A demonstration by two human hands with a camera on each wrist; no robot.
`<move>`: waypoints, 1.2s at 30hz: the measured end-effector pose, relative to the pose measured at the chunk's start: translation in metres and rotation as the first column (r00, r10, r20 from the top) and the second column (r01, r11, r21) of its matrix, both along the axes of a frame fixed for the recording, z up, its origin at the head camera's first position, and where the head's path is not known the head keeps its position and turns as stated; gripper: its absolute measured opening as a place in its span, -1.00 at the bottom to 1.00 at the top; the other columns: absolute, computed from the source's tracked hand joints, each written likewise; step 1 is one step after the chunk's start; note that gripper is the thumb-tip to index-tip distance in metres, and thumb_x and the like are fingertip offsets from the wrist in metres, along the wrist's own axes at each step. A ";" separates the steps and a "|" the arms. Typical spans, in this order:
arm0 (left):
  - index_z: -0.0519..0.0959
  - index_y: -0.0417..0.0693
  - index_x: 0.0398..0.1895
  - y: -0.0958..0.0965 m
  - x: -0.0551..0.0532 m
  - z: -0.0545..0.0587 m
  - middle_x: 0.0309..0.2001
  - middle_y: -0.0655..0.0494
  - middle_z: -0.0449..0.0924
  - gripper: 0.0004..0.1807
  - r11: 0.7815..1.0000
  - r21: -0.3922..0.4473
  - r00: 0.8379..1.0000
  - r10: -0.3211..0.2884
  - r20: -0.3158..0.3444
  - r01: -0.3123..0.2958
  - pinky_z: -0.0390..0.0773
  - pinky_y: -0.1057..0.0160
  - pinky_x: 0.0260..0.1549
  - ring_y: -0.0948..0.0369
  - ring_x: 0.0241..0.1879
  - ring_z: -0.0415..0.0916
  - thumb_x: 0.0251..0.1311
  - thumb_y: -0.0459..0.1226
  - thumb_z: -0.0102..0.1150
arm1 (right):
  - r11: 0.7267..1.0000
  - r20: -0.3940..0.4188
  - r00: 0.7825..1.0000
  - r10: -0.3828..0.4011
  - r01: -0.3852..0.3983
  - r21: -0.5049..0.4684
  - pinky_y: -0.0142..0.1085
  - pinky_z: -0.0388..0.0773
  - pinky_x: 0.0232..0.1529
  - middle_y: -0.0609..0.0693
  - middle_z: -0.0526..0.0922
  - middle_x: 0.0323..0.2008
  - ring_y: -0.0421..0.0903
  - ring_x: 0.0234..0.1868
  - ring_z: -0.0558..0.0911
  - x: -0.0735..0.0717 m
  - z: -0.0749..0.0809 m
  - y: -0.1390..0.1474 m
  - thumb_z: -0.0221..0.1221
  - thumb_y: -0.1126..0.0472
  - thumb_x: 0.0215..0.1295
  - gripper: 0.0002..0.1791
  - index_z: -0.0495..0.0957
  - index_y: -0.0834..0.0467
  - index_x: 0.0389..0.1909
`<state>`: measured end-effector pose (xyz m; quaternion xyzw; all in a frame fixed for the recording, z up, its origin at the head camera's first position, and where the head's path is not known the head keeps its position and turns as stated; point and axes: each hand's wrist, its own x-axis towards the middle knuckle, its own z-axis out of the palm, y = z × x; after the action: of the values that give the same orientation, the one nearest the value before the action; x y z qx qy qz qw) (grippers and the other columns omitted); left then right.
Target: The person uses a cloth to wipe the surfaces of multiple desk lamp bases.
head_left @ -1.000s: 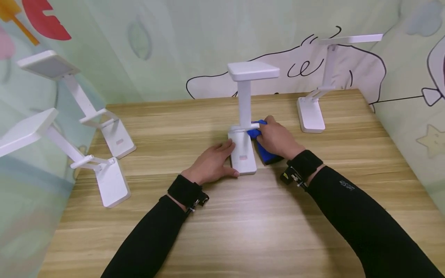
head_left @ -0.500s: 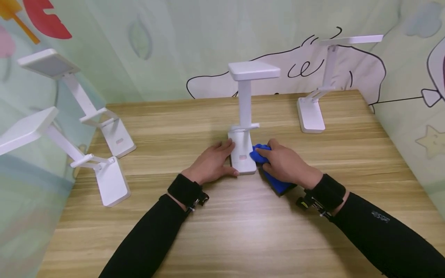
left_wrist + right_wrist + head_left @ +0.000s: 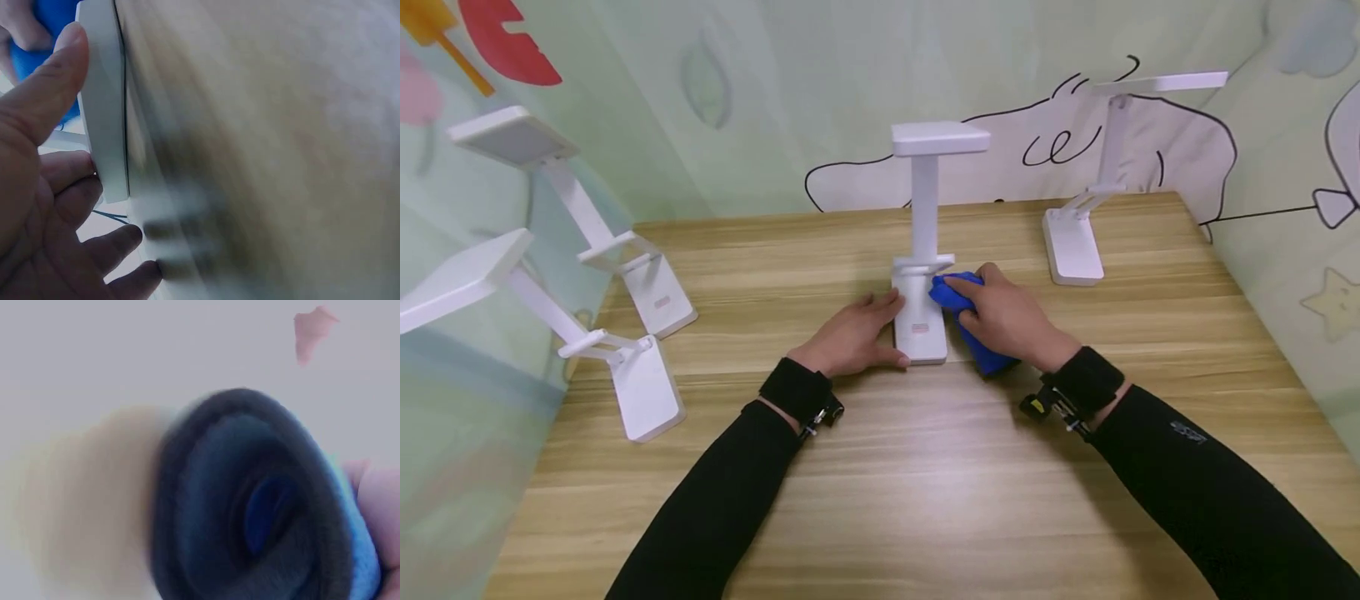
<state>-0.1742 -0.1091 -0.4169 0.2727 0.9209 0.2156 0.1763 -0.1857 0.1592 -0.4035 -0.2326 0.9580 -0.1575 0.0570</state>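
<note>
A white desk lamp (image 3: 925, 208) stands upright at the middle of the table. Against the left side and front corner of its base (image 3: 919, 329) rests my left hand (image 3: 850, 335), with the fingers fairly straight. In the left wrist view, the thumb (image 3: 59, 78) touches the base's edge (image 3: 103, 100), while two fingertips hang free. My right hand (image 3: 1011, 317) grips a bunched blue cloth (image 3: 988, 354) and presses it to the right side of the base. The cloth (image 3: 250, 487) appears rolled, with a dark lining, in the right wrist view, where the hand is mostly cut off.
Two more white lamps, a rear one (image 3: 658, 292) and a nearer one (image 3: 646, 396), stand at the table's left edge. Another lamp (image 3: 1073, 246) is at the back right. A patterned backdrop (image 3: 760, 100) rises behind the wooden table (image 3: 880, 500).
My right hand slid the cloth toward me along the base's right side, then back away from me. The middle lamp has shifted slightly back and turned a little, my left hand staying against it.
</note>
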 end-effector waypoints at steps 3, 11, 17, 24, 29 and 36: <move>0.09 -0.13 0.69 0.001 -0.001 -0.001 0.70 -0.07 0.01 0.12 1.000 0.001 1.000 -0.013 -0.016 0.013 0.17 -0.07 0.58 -0.28 0.62 0.03 0.26 0.17 0.42 | 0.999 -0.148 0.988 0.034 -0.027 0.048 -0.05 0.71 -0.41 0.44 0.52 0.03 0.15 -0.25 0.67 0.004 -0.012 -0.014 0.21 0.27 0.39 -0.40 0.49 0.28 0.45; 0.08 -0.15 0.69 -0.005 0.000 -0.001 0.70 -0.10 0.01 0.13 0.999 -0.024 0.999 -0.034 -0.038 0.033 0.20 -0.09 0.57 -0.30 0.60 0.07 0.25 0.18 0.42 | 0.943 -0.393 0.865 0.314 -0.234 0.238 -0.04 0.77 -0.17 0.37 0.62 -0.01 0.18 -0.12 0.69 0.034 -0.013 -0.032 0.35 0.21 0.36 -0.48 0.62 0.30 0.30; 0.07 -0.15 0.69 -0.004 -0.001 -0.001 0.70 -0.11 0.00 0.11 0.999 -0.010 0.998 -0.048 -0.037 0.047 0.19 -0.10 0.57 -0.31 0.60 0.06 0.29 0.17 0.39 | 0.859 -0.368 0.780 0.506 -0.417 0.298 -0.11 0.71 -0.08 0.23 0.58 -0.03 0.07 -0.09 0.57 0.050 -0.015 -0.007 0.41 0.13 0.33 -0.40 0.59 0.15 0.38; 0.05 -0.09 0.70 -0.004 -0.003 -0.002 0.70 -0.07 -0.02 0.01 0.999 -0.002 0.999 -0.032 0.003 0.032 0.15 -0.08 0.59 -0.26 0.64 0.01 0.39 0.13 0.30 | 0.833 -0.344 0.761 0.551 -0.476 0.282 -0.15 0.67 -0.11 0.18 0.56 -0.03 -0.01 -0.13 0.52 0.062 -0.018 0.022 0.50 0.10 0.24 -0.34 0.61 0.05 0.38; 0.06 -0.09 0.70 -0.003 -0.004 -0.001 0.70 -0.07 -0.01 -0.08 1.000 0.000 1.000 -0.021 0.008 0.021 0.14 -0.08 0.59 -0.23 0.64 0.01 0.48 0.09 0.20 | 0.829 -0.350 0.757 0.551 -0.450 0.333 -0.15 0.71 -0.16 0.16 0.58 -0.10 0.02 -0.18 0.59 0.078 -0.016 0.000 0.40 0.07 0.36 -0.43 0.62 0.13 0.35; 0.08 -0.15 0.69 -0.001 -0.003 0.002 0.69 -0.12 0.03 -0.12 0.999 -0.024 0.999 -0.030 -0.020 0.029 0.17 -0.10 0.58 -0.25 0.62 0.07 0.50 0.00 0.21 | 0.818 -0.412 0.732 0.543 -0.350 0.456 -0.20 0.70 -0.29 0.17 0.64 -0.04 0.03 -0.20 0.67 0.095 -0.014 -0.055 0.30 0.10 0.47 -0.56 0.65 0.22 0.25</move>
<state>-0.1776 -0.1100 -0.4153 0.2864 0.9209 0.1995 0.1734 -0.0904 0.1046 -0.4176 -0.4794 0.8619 0.1026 -0.1297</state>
